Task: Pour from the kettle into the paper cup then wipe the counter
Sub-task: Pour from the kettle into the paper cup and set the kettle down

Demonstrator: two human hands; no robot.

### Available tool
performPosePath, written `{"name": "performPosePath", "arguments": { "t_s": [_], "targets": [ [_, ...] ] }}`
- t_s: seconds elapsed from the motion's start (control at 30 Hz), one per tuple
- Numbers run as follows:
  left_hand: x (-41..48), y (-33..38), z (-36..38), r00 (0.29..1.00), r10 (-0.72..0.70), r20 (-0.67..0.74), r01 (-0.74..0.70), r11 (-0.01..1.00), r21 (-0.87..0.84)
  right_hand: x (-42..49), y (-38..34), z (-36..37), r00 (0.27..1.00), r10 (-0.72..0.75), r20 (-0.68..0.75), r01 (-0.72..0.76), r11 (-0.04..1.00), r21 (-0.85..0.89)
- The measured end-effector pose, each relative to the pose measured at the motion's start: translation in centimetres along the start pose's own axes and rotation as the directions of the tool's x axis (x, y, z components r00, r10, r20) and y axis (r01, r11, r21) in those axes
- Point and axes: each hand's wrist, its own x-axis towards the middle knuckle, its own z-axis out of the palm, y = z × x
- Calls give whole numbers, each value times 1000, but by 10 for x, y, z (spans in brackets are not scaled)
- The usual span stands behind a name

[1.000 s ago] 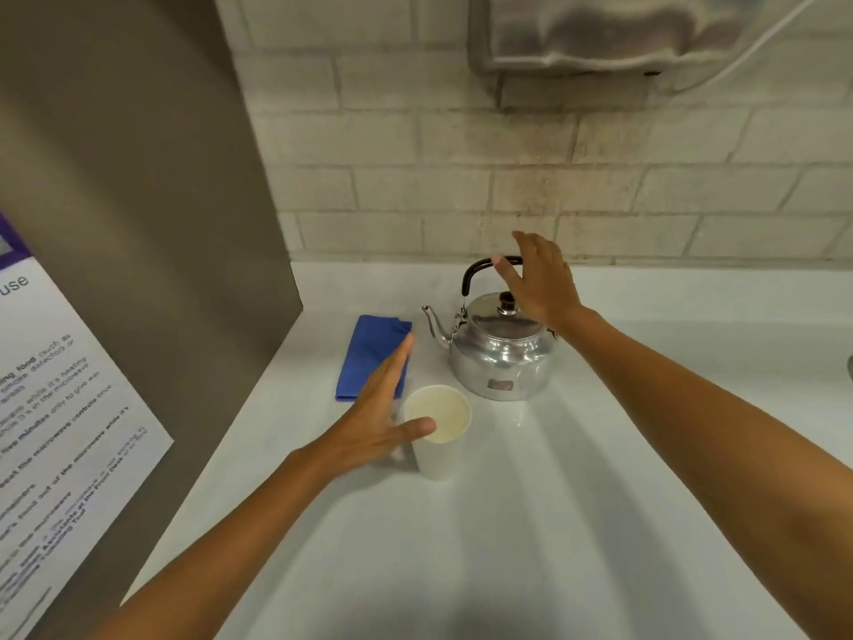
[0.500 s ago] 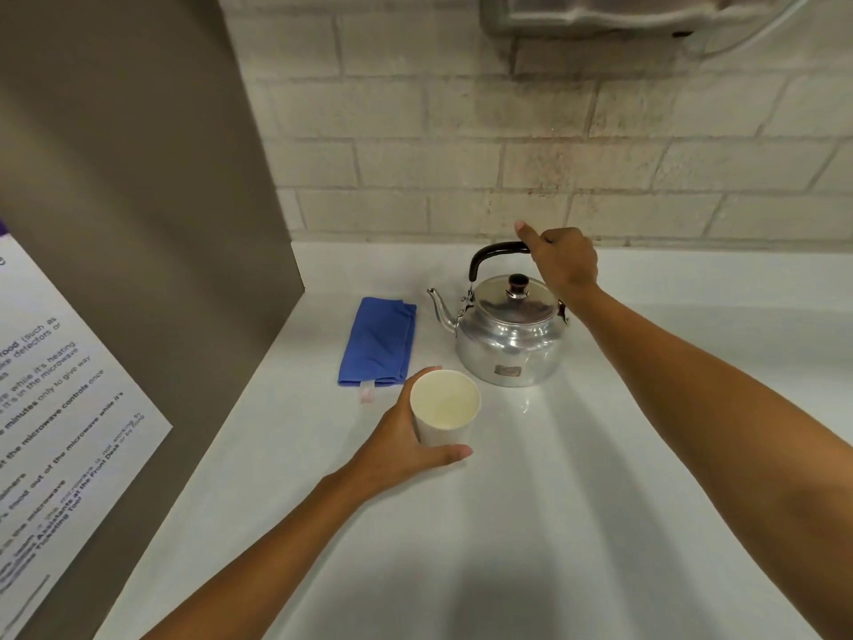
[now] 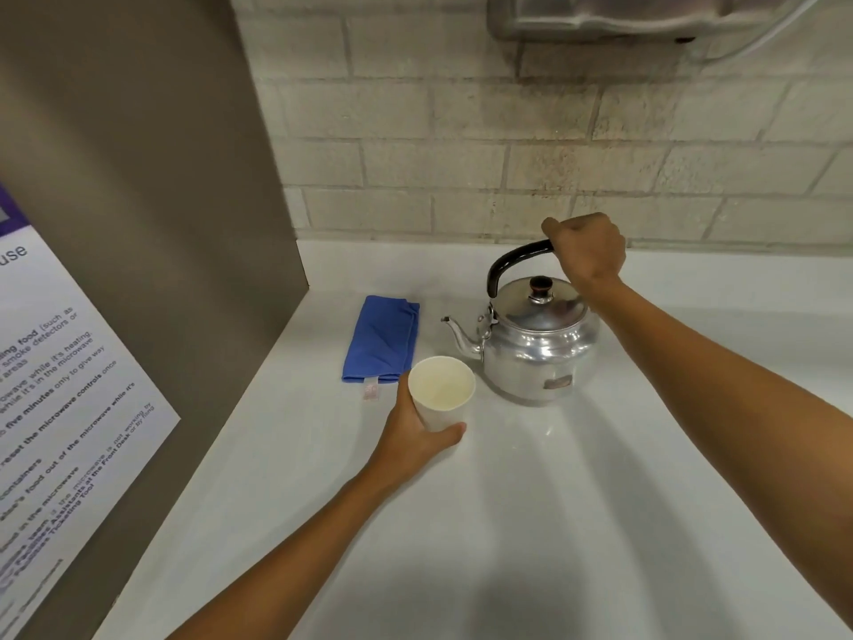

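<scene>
A shiny metal kettle (image 3: 537, 348) with a black arched handle stands upright on the white counter (image 3: 531, 501), its spout pointing left. My right hand (image 3: 586, 249) is closed around the top of that handle. Just left of the spout stands a white paper cup (image 3: 442, 385), upright, its inside showing pale. My left hand (image 3: 415, 436) wraps the cup's lower wall from the near left side. A folded blue cloth (image 3: 381, 339) lies flat behind the cup, to the kettle's left.
A tall grey appliance side (image 3: 152, 214) with a printed notice (image 3: 55, 390) walls off the left. A pale brick wall (image 3: 507, 154) runs along the back, and a steel dispenser (image 3: 646, 13) hangs above the kettle.
My left hand went from open beside the cup to gripping it. My right hand moved from hovering over the kettle's lid to a closed grip on its handle.
</scene>
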Motion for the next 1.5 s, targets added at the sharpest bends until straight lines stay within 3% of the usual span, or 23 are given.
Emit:
{"name": "performPosePath", "arguments": {
  "t_s": [0.17, 0.6, 0.97, 1.5],
  "targets": [
    [0, 4, 5, 1000, -13, -28, 12, 1000, -26, 1, -18, -19, 991, -131, 18, 129, 990, 61],
    [7, 15, 21, 996, 0, -86, -5, 998, -67, -10, -49, -46, 898, -436, 61, 438, 898, -43],
    [13, 18, 26, 996, -1, -86, -2, 999, -35, -23, -63, -45, 793, -585, 173, 609, 772, -182],
    [12, 16, 24, 996, -7, -91, 3, 999, -38, -27, -72, -41, 723, -643, 251, 691, 673, -266]
  ]
}}
